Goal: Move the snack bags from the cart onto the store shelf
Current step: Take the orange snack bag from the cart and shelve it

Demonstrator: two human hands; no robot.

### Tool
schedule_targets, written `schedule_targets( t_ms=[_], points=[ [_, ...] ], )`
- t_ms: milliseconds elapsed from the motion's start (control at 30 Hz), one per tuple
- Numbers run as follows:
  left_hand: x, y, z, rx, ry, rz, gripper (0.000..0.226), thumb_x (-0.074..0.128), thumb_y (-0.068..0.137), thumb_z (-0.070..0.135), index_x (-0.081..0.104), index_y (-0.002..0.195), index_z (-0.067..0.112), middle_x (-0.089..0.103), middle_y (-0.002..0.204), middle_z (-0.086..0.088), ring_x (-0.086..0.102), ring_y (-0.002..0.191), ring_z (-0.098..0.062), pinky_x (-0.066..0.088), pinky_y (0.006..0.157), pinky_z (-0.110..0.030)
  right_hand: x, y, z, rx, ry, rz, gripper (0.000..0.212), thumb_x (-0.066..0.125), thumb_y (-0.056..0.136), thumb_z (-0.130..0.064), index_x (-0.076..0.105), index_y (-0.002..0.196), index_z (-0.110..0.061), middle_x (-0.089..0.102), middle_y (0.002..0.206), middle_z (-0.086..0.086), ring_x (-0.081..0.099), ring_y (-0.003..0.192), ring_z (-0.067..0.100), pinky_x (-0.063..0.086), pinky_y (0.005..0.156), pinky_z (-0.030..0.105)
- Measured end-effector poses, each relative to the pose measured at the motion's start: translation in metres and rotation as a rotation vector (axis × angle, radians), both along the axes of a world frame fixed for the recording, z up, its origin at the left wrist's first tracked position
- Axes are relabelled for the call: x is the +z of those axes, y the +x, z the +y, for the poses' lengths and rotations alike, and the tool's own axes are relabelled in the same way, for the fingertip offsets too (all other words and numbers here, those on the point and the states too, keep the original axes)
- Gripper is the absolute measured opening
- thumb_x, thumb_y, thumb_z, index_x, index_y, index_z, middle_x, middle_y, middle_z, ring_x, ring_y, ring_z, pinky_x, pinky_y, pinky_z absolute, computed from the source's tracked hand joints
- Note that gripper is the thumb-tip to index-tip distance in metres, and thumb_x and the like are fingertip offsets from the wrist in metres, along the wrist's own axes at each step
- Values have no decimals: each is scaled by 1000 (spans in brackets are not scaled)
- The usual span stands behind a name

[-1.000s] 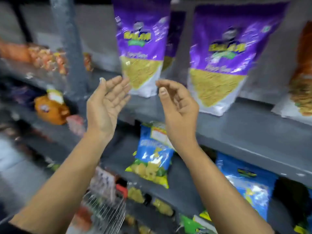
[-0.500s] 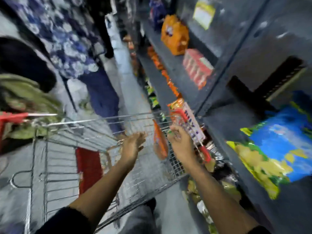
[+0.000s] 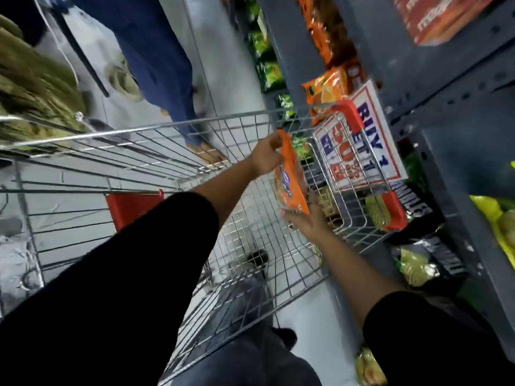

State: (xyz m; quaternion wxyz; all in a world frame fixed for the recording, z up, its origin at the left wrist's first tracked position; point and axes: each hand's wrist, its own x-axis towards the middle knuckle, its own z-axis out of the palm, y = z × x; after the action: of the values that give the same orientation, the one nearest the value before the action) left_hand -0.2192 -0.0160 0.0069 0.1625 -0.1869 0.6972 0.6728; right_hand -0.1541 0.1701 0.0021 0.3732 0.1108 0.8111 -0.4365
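An orange snack bag (image 3: 289,176) stands on edge inside the wire cart (image 3: 139,132), near its right side. My left hand (image 3: 266,156) grips the bag's top end. My right hand (image 3: 305,218) holds the bag's lower end from underneath, fingers spread along it. The grey store shelf (image 3: 451,112) rises to the right of the cart, with orange packs (image 3: 324,89) on one level and dark and green bags (image 3: 418,263) lower down.
A red-framed sign reading "BUY 1 GET 1" (image 3: 359,140) hangs on the cart's right end against the shelf. Another person in blue trousers (image 3: 161,65) stands beyond the cart in the aisle. Green goods (image 3: 30,87) are piled at the left.
My view swung from the upper shelf with purple bags down to the cart. Both hands dropped into the cart and took hold of the orange snack bag.
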Motion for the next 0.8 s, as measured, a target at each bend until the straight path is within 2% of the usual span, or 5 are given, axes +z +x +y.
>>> schedule_targets(
  t_ms=[167,333,467,600,800],
  points=[
    [-22,-3,-9,-63,-43,32,29,41,86,-22,53,108,-7,46,103,-20,50,90,-25,51,68,-24,-7,-4,-6,-10,-14,116,74,62,89,-12,20,149,-18,51,124,-2,53,107,16,45,71,13],
    [-25,19,-7,21,-106,70,17,45,93,-11,52,107,-5,56,94,-19,57,87,-21,51,75,-26,-15,-4,-10,-117,-134,-43,52,42,95,-49,41,140,-24,66,116,11,63,103,26,54,74,32],
    [-11,44,-4,89,-131,154,14,46,94,-5,52,107,-3,62,100,-23,63,91,-23,56,77,-28,0,-8,-13,-318,-270,-138,39,36,101,-34,57,125,-13,71,91,2,71,73,9,57,53,20],
    [26,58,0,269,-107,206,17,44,95,-5,51,98,10,61,87,-8,64,70,-15,53,56,-21,27,-2,-20,-254,-317,-136,33,32,102,-27,64,105,-21,72,69,-4,68,70,6,56,67,23],
    [88,72,-22,360,-110,302,23,53,94,3,52,84,24,65,85,-11,64,76,-17,54,74,-38,99,13,-12,-84,-379,108,18,42,100,-15,59,106,-14,58,45,-20,42,31,-3,32,36,14]
  ],
)
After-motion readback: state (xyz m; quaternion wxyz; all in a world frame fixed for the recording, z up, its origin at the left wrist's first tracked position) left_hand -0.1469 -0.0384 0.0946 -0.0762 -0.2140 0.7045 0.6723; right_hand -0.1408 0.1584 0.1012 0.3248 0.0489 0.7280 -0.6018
